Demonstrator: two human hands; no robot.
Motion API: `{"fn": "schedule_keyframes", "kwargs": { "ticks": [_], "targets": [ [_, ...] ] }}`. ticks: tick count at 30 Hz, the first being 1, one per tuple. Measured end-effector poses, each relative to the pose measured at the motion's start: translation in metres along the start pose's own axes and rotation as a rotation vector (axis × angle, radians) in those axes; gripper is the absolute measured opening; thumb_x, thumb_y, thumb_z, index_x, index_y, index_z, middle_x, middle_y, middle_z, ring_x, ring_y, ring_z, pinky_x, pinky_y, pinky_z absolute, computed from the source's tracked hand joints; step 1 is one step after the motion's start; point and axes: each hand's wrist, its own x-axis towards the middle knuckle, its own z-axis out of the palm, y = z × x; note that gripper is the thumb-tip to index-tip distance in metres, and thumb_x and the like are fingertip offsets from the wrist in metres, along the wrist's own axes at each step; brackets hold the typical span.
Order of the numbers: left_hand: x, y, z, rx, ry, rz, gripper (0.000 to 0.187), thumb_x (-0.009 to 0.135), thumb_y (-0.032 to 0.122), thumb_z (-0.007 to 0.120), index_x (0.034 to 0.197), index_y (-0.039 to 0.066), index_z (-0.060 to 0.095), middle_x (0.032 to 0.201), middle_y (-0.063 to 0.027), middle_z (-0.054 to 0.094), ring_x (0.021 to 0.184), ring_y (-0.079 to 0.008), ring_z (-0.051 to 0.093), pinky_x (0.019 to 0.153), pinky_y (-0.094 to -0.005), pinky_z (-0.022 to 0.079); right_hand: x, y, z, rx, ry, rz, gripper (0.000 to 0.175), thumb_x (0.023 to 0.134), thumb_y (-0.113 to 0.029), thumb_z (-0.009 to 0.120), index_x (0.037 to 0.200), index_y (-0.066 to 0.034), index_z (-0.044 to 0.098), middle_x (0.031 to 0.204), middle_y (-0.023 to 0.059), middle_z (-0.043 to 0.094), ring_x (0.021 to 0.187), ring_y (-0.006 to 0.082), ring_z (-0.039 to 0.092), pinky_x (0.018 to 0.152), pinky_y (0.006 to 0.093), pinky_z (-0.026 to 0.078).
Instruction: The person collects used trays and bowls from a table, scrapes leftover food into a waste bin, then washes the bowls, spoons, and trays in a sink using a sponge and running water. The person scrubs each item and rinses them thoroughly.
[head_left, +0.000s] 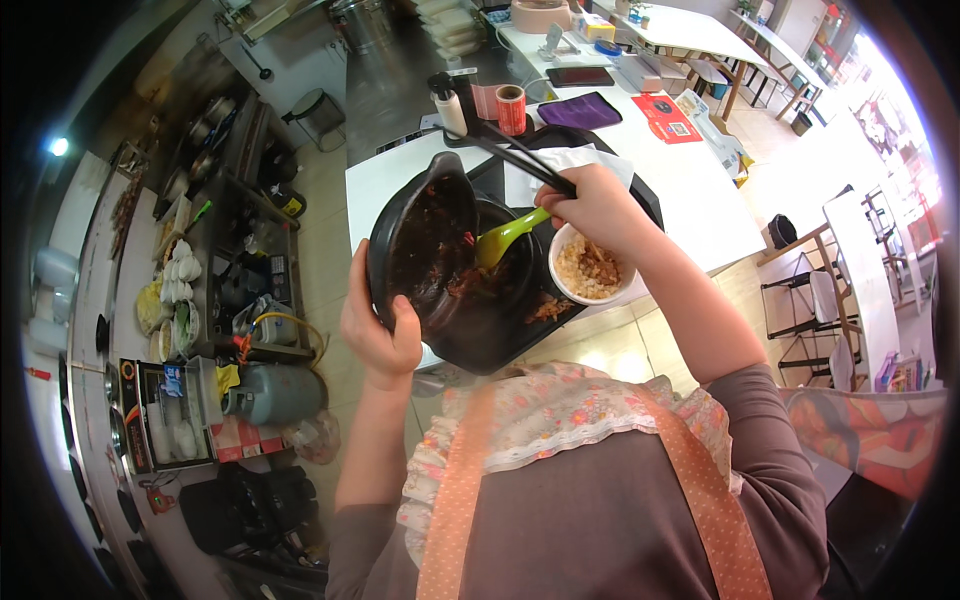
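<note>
My left hand (381, 326) grips the side of a black bowl (405, 247) with a handle-like lip, tilted steeply to the right. Dark sauce and food residue coat its inside. Under its lower rim sits another black round vessel (531, 255), partly hidden. In my right hand (596, 202) are a lime-green spoon (501, 241) and a pair of black chopsticks (517, 155). The spoon's head reaches into the residue between the two vessels. A white bowl (589, 271) of leftover rice stands just below my right hand. All this rests on or over a black tray (480, 349).
Food scraps (550, 309) lie on the tray near its front edge, and white paper (536, 176) at its back. Beyond stand a white pump bottle (448, 109) and a red roll (511, 111) on the white counter (697, 217). A purple cloth (580, 110) lies alongside. A gas cylinder (277, 394) is at left.
</note>
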Motion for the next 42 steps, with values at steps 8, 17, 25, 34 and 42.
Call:
{"fn": "schedule_keyframes", "kwargs": {
  "ticks": [8, 17, 25, 34, 42],
  "targets": [
    [-0.001, 0.000, -0.003, 0.026, -0.011, -0.012, 0.056, 0.075, 0.012, 0.050, 0.127, -0.009, 0.047, 0.108, -0.0242, 0.062, 0.093, -0.0346, 0.064, 0.082, -0.0359, 0.050, -0.005, 0.003, -0.004, 0.105, -0.041, -0.036, 0.015, 0.083, -0.010, 0.060, 0.086, 0.0026, 0.067, 0.066, 0.0039, 0.063, 0.063, 0.0094, 0.060, 0.062, 0.0250, 0.046],
    [0.003, -0.004, 0.000, -0.010, 0.013, -0.009, 0.057, 0.074, 0.011, 0.050, 0.127, -0.008, 0.047, 0.111, -0.0245, 0.061, 0.095, -0.0350, 0.064, 0.083, -0.0360, 0.050, -0.008, -0.008, 0.005, 0.061, -0.184, -0.183, 0.014, 0.081, 0.001, 0.055, 0.089, 0.0072, 0.065, 0.072, 0.0088, 0.065, 0.066, 0.0124, 0.062, 0.066, 0.0262, 0.049],
    [0.002, -0.002, -0.003, 0.012, -0.007, -0.027, 0.057, 0.072, 0.009, 0.050, 0.126, -0.008, 0.047, 0.109, -0.0241, 0.061, 0.093, -0.0352, 0.064, 0.082, -0.0362, 0.050, -0.008, -0.010, 0.001, -0.135, -0.137, -0.268, 0.017, 0.085, -0.008, 0.057, 0.092, 0.0023, 0.068, 0.072, 0.0104, 0.066, 0.068, 0.0128, 0.064, 0.067, 0.0272, 0.050],
    [0.002, 0.004, -0.007, 0.040, -0.023, -0.032, 0.057, 0.071, 0.008, 0.049, 0.126, -0.008, 0.048, 0.106, -0.0239, 0.062, 0.091, -0.0353, 0.064, 0.081, -0.0362, 0.050, 0.004, 0.001, 0.005, -0.092, -0.016, -0.306, 0.020, 0.085, -0.022, 0.059, 0.089, -0.0039, 0.068, 0.070, 0.0123, 0.066, 0.066, 0.0245, 0.064, 0.064, 0.0344, 0.048],
    [0.001, 0.008, -0.009, -0.004, 0.000, -0.082, 0.057, 0.071, 0.009, 0.049, 0.126, -0.008, 0.047, 0.105, -0.0242, 0.062, 0.090, -0.0356, 0.064, 0.081, -0.0370, 0.050, 0.005, 0.015, -0.001, 0.044, -0.161, -0.311, 0.018, 0.083, -0.017, 0.058, 0.088, -0.0040, 0.069, 0.070, 0.0100, 0.066, 0.066, 0.0218, 0.064, 0.065, 0.0337, 0.048]
  ]
}}
